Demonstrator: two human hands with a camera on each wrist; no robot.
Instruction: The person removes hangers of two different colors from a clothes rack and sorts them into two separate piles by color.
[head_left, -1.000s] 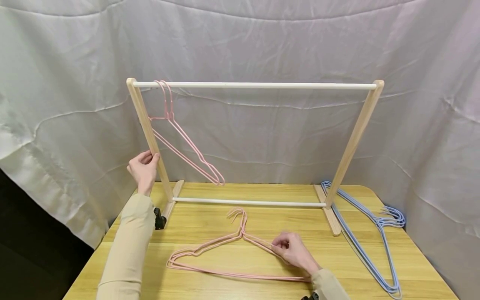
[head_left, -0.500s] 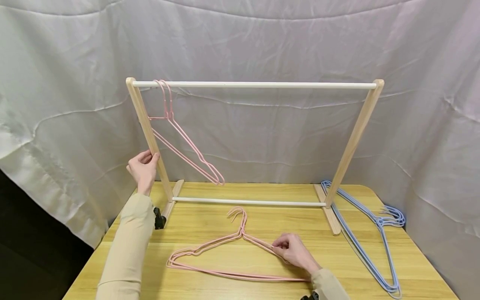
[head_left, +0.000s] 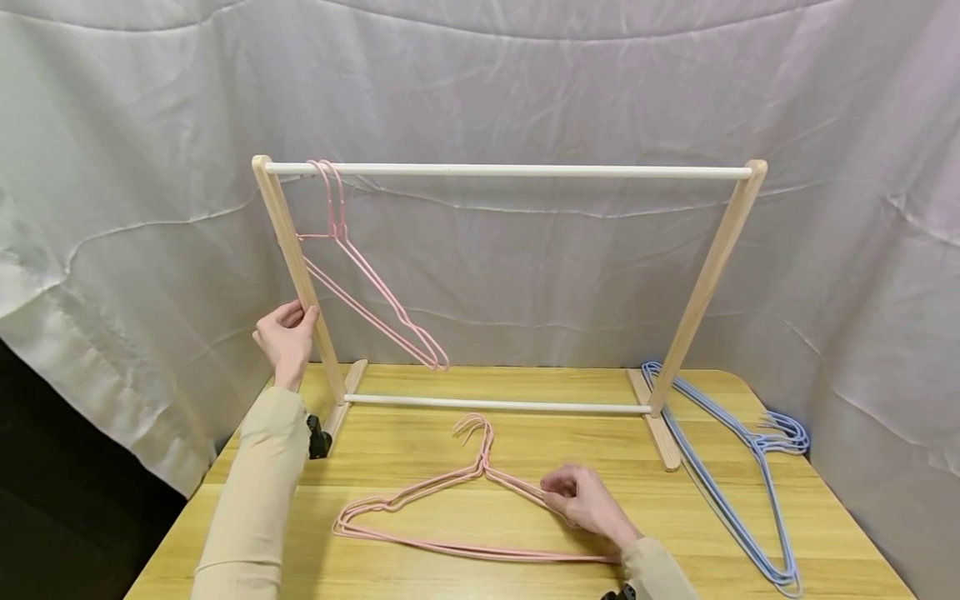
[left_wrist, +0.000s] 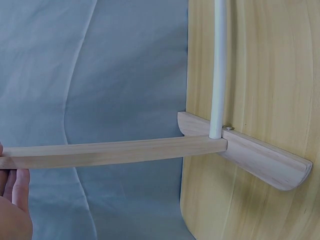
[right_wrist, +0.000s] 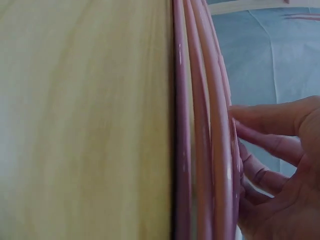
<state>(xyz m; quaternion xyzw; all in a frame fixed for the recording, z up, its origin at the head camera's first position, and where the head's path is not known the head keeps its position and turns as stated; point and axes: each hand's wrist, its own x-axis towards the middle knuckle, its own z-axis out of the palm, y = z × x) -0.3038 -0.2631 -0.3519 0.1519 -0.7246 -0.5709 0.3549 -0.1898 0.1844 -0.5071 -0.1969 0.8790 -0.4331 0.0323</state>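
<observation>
My left hand (head_left: 287, 337) grips the left wooden post (head_left: 294, 242) of a hanger rack, with fingers on one side and thumb on the other. In the left wrist view that hand (left_wrist: 15, 210) shows only at the lower left edge, against the post (left_wrist: 115, 152). Pink hangers (head_left: 442, 548) lie stacked on the table, hooks pointing away from me. At the right arm of this stack, my right hand (head_left: 588, 502) pinches a pink hanger. The right wrist view shows the fingers (right_wrist: 270, 117) at the outermost of several pink bars (right_wrist: 220, 150).
Two pink hangers (head_left: 375, 279) hang from the left end of the white top rail (head_left: 510, 171). Several blue hangers (head_left: 750, 525) lie at the table's right side, partly behind the rack's right foot (head_left: 660, 433). A grey curtain (head_left: 525, 100) closes off the back.
</observation>
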